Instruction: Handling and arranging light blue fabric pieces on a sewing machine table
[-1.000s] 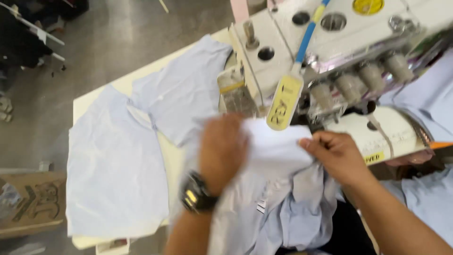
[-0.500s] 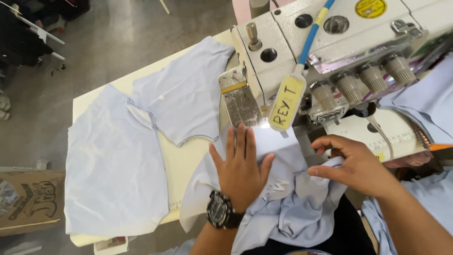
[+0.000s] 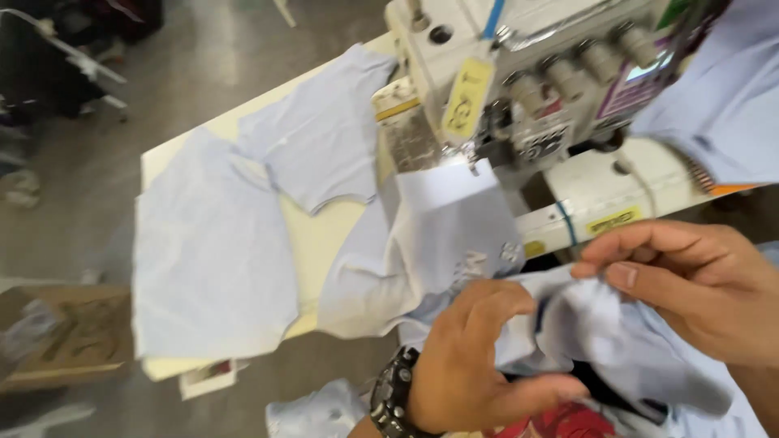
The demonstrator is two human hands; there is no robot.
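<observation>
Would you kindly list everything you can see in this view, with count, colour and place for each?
sewing machine: one, off-white, top right on the table.
yellow tag: one, hanging on the machine's front.
table: one, cream top, centre left.
flat cloth pieces: two, pale blue, spread on the table left of the machine.
cloth being worked: one, pale blue, running from the machine's needle area down to the hands.
cloth pile: pale blue, right of the machine.
cardboard box: one, brown, on the floor at lower left.
wristwatch: one, black, on the left wrist.
left hand: fingers curled on the cloth.
right hand: pinching the cloth in a fingertip grip.
</observation>
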